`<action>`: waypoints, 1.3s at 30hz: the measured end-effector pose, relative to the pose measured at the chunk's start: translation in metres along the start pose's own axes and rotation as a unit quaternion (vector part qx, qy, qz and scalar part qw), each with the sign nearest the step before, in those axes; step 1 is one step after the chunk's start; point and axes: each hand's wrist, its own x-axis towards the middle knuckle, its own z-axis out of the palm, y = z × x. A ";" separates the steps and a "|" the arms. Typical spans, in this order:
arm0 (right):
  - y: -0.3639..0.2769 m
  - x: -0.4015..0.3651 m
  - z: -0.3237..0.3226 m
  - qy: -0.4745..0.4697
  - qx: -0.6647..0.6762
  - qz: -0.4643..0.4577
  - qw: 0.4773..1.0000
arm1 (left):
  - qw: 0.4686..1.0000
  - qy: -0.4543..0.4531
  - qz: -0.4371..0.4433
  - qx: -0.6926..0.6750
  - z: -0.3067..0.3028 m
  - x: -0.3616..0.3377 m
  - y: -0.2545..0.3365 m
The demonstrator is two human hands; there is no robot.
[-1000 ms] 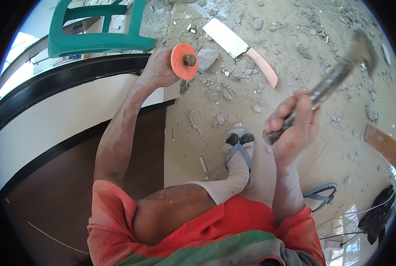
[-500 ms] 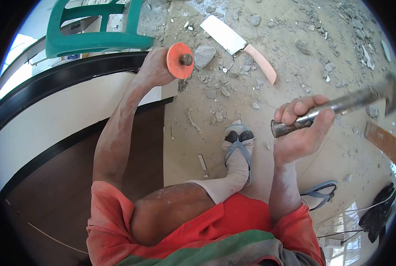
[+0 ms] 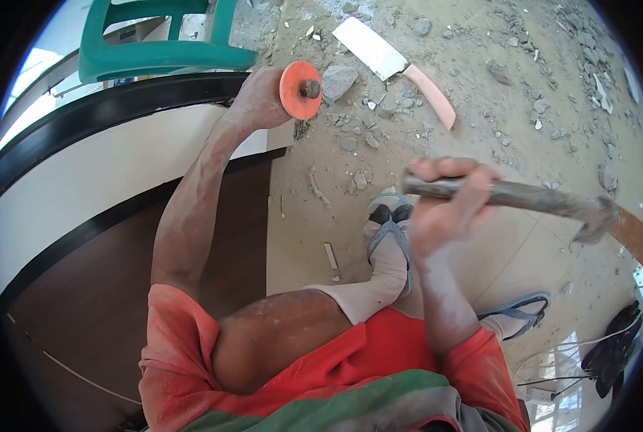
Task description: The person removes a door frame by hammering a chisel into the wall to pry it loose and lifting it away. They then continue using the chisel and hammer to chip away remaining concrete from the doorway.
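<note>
My left hand (image 3: 261,101) is closed round a chisel (image 3: 309,88), whose round orange hand guard and dull metal striking end face up toward me. The fingers are mostly hidden behind the guard, and so is the chisel's lower end. My right hand (image 3: 447,205) grips a metal-handled hammer (image 3: 545,199), held in the air over the floor. Its head (image 3: 596,218) points to the right and is slightly blurred. Beyond the hands, a cleaver (image 3: 372,49) with a pale pink handle lies on the dusty floor.
A green plastic chair (image 3: 166,57) stands at the upper left, behind a black-edged white panel (image 3: 119,155). Broken rubble (image 3: 339,81) and dust are scattered over the floor. My sandalled foot (image 3: 390,237) is below the chisel. At lower right lie a black bag-like thing (image 3: 611,349) and cables.
My right hand has swung left with the hammer, and the hammer's head has dropped from upper right to lower. My left hand and the chisel stay nearly in place.
</note>
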 end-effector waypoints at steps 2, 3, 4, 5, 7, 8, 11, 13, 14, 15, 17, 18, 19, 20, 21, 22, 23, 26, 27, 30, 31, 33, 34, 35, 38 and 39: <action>0.067 -0.073 -0.032 -0.199 -0.302 0.239 0.901 | 1.000 0.008 0.007 -0.008 0.003 0.000 0.008; 0.076 -0.081 -0.029 -0.263 -0.362 0.262 0.855 | 1.000 0.018 0.013 -0.007 0.003 -0.001 0.010; 0.079 -0.081 -0.034 -0.282 -0.385 0.265 0.838 | 0.999 0.025 0.019 -0.004 0.002 -0.001 0.010; 0.082 -0.081 -0.038 -0.302 -0.407 0.266 0.820 | 1.000 0.018 0.017 -0.002 0.002 0.001 0.009; 0.037 -0.043 -0.034 -0.264 -0.385 0.233 0.853 | 1.000 0.003 0.005 0.005 0.002 0.000 0.004; 0.005 -0.029 -0.025 -0.195 -0.303 0.243 0.900 | 1.000 0.006 0.016 0.001 0.005 0.000 0.005; -0.028 0.015 -0.008 -0.006 -0.112 0.061 0.992 | 1.000 0.018 0.017 -0.003 0.006 -0.003 0.002; 0.001 -0.006 0.007 0.038 -0.065 0.035 0.997 | 1.000 -0.001 0.003 -0.006 0.003 0.001 0.001; 0.022 -0.024 0.010 0.064 -0.044 0.019 0.997 | 1.000 -0.006 0.003 -0.013 0.002 0.000 0.005; 0.049 -0.068 -0.014 -0.105 -0.185 0.196 0.957 | 1.000 -0.009 0.005 -0.021 0.000 -0.001 0.009; 0.081 -0.094 -0.032 -0.250 -0.374 0.264 0.853 | 1.000 -0.009 0.009 -0.009 -0.001 0.001 0.012; 0.084 -0.093 -0.034 -0.295 -0.429 0.282 0.806 | 1.000 -0.012 0.007 0.006 0.002 -0.002 0.009; 0.058 -0.063 -0.032 -0.293 -0.425 0.280 0.810 | 1.000 -0.003 -0.001 0.022 0.004 -0.003 0.006; 0.031 -0.044 -0.029 -0.284 -0.417 0.287 0.815 | 1.000 -0.022 -0.016 0.006 0.003 -0.002 0.004; 0.003 -0.035 -0.023 -0.222 -0.322 0.301 0.870 | 1.000 -0.030 -0.006 0.002 0.005 -0.005 0.007; -0.016 -0.017 -0.017 -0.172 -0.225 0.297 0.912 | 1.000 -0.018 0.002 0.001 0.004 -0.003 0.007; -0.026 -0.001 -0.014 -0.132 -0.135 0.203 0.961 | 1.000 -0.007 0.005 0.000 0.002 -0.003 0.006; 0.000 -0.010 -0.001 -0.013 -0.023 0.044 0.999 | 1.000 -0.020 -0.001 0.002 0.002 -0.004 0.002; 0.018 -0.023 0.003 0.020 -0.015 0.005 1.000 | 1.000 -0.020 0.007 0.005 0.003 -0.002 0.004; 0.075 -0.085 -0.030 -0.295 -0.463 0.207 0.810 | 0.999 -0.040 0.008 0.009 0.003 -0.003 0.004; 0.077 -0.085 -0.037 -0.288 -0.427 0.253 0.819 | 0.999 -0.037 0.011 0.002 0.005 -0.006 0.006; 0.055 -0.056 -0.039 -0.259 -0.382 0.287 0.839 | 1.000 -0.004 0.012 -0.011 0.004 -0.007 0.008; 0.028 -0.040 -0.034 -0.225 -0.372 0.283 0.855 | 1.000 -0.022 0.009 -0.006 0.004 -0.008 0.009; 0.000 -0.025 -0.026 -0.156 -0.275 0.251 0.915 | 0.999 -0.033 0.005 -0.002 0.004 -0.007 0.008; -0.004 -0.010 -0.014 -0.043 -0.103 0.116 0.987 | 0.999 -0.034 -0.006 -0.005 0.003 -0.008 0.007; 0.002 -0.007 -0.009 -0.019 -0.068 0.061 0.996 | 1.000 -0.028 -0.004 -0.008 0.003 -0.006 0.008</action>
